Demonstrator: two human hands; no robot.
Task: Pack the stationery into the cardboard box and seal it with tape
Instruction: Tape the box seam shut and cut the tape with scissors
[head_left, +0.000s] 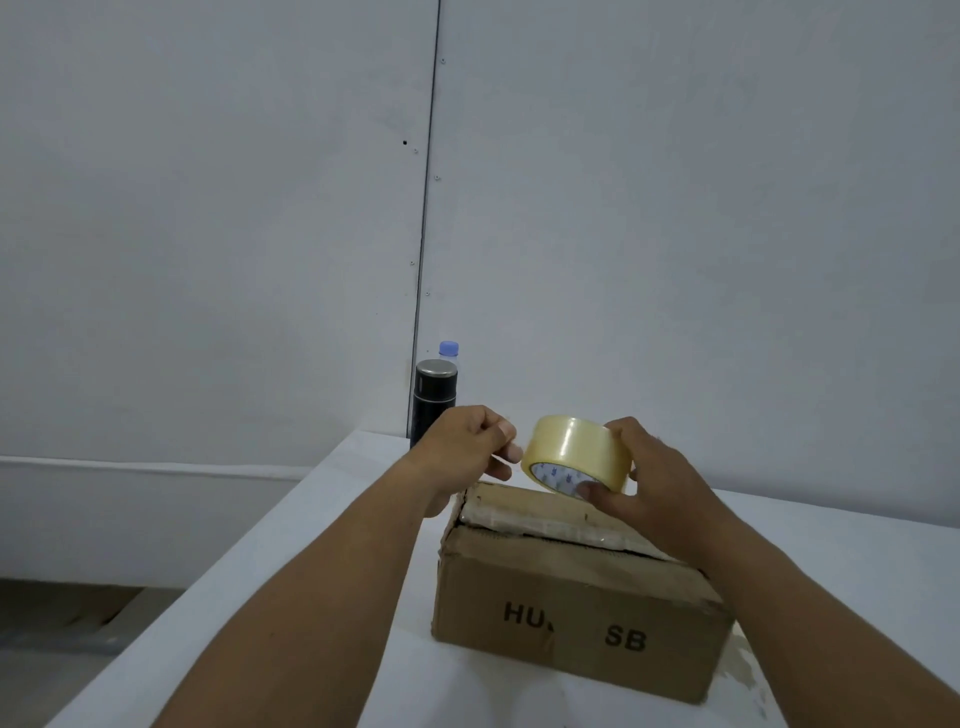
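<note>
A brown cardboard box (571, 608) with black letters on its side stands on the white table, its top flaps folded down and old tape along the seam. Just above the box's far edge my right hand (649, 488) holds a roll of clear yellowish tape (571, 452). My left hand (467, 447) is at the roll's left side, with thumb and fingers pinched together at the tape's edge. No stationery is visible; the box's inside is hidden.
A black flask (435, 400) and a clear bottle with a blue cap (449, 349) stand at the table's far edge behind my left hand. The white table (311, 571) drops off at its left edge to the floor. A grey wall rises behind.
</note>
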